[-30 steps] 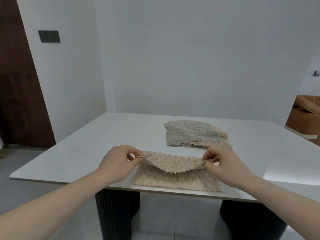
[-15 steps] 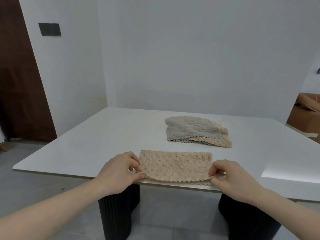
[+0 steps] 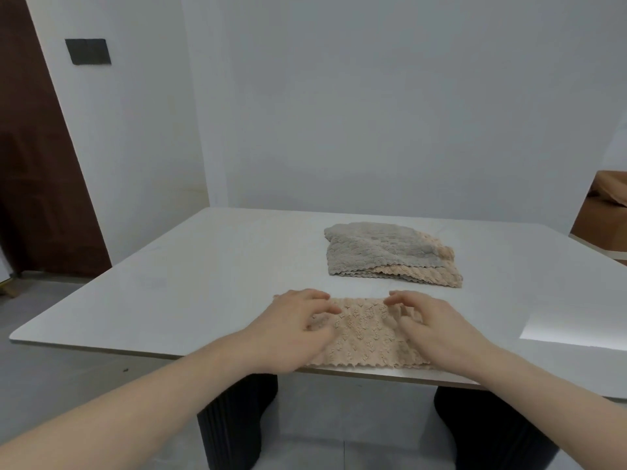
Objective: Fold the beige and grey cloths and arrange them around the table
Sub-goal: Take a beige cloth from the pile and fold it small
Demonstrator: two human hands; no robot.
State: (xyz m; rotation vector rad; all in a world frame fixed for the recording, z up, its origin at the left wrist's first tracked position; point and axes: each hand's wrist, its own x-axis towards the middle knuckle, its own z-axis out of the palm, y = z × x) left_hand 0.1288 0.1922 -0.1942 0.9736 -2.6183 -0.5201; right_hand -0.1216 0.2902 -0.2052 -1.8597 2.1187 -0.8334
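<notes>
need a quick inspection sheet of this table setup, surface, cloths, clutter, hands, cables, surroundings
surface: white square-cornered tabletop on dark ribbed legs, bright light patch at its right edge
job's things: folded beige textured cloth lies flat at the near edge; grey textured cloth sits on top of a beige cloth pile further back, not yet sorted
clutter: nothing seen
hands: left hand and right hand both rest on the folded beige cloth, fingers spread, holding nothing
cables: nothing seen
surroundings: plain white wall, dark brown door at left, black wall plate, brown cardboard box at right, grey floor
</notes>
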